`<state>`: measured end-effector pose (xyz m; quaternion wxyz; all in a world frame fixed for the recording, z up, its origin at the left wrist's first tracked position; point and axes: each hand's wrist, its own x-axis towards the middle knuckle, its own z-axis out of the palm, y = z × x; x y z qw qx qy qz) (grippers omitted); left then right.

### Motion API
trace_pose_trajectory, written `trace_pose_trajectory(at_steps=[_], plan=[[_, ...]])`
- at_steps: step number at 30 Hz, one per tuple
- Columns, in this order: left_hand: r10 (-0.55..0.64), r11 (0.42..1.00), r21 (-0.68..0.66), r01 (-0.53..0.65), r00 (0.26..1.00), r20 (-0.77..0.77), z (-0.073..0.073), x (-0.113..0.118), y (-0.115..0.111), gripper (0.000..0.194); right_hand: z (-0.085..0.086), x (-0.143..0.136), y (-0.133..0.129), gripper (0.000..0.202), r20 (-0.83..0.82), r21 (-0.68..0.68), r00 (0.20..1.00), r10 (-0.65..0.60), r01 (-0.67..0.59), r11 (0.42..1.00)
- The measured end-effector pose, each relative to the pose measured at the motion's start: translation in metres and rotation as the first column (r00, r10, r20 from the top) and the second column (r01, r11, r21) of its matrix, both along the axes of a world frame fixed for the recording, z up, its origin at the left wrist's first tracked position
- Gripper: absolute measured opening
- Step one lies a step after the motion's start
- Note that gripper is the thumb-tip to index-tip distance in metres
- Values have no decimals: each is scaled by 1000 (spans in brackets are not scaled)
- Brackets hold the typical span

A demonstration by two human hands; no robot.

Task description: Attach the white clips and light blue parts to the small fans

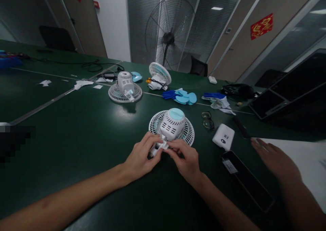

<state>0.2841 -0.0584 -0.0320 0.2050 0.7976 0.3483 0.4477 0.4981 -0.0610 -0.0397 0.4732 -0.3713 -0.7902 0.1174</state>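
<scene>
A small white fan (173, 124) with a light blue cap on its motor housing lies grille-down on the dark green table in front of me. My left hand (145, 153) has its thumb and fingers closed around the white bracket (154, 150) at the fan's near side. Beside it, my right hand (185, 157) pinches the same bracket from the right. Fingertips of both hands nearly meet there and hide part of the bracket, so any small piece between them cannot be made out.
Another small fan (125, 85) lies face-down farther back; a third (159, 75) leans behind. Light blue blades (187, 97), gloves (216, 98), glasses (208, 120), a white box (223, 136) and a black case (247, 180) are about. Another person's hand (277, 159) rests at right.
</scene>
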Motion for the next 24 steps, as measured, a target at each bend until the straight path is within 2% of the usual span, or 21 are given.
trace_pose_trajectory(at_steps=[2, 4, 6, 7, 10, 13, 20, 24], plan=[[3, 1000, 10, -3, 1000, -11, 0, 0, 0, 25, 4, -4, -2, 2, -31, -37, 999, -18, 17, 999], [3, 1000, 16, -3, 1000, -21, 0, 0, 0, 24, 8, -5, -4, 10, -29, -68, 999, -36, 34, 997], [5, 1000, 13, -5, 1000, -18, 0, 0, 0, 24, 9, -4, -5, 5, 4, -70, 999, -50, 50, 996], [5, 1000, 8, -5, 1000, -11, 0, 0, 0, 25, 8, -2, -5, 2, 31, -46, 998, -46, 48, 998], [6, 1000, -14, -6, 1000, 15, -1, 1, 0, 28, 6, 6, -4, 19, 174, 103, 985, 1, -19, 995], [1, 1000, -21, -1, 1000, 23, -1, 0, 1, 29, 5, 10, -2, 24, 285, 210, 958, -9, -54, 976], [-10, 1000, -24, 10, 1000, 17, 1, 0, 0, 29, 6, 12, 2, 23, 320, 234, 947, -26, -52, 971], [9, 1000, -8, -9, 1000, 13, 1, 1, 0, 28, 7, 9, 2, 17, 260, 241, 965, -44, -21, 970]])
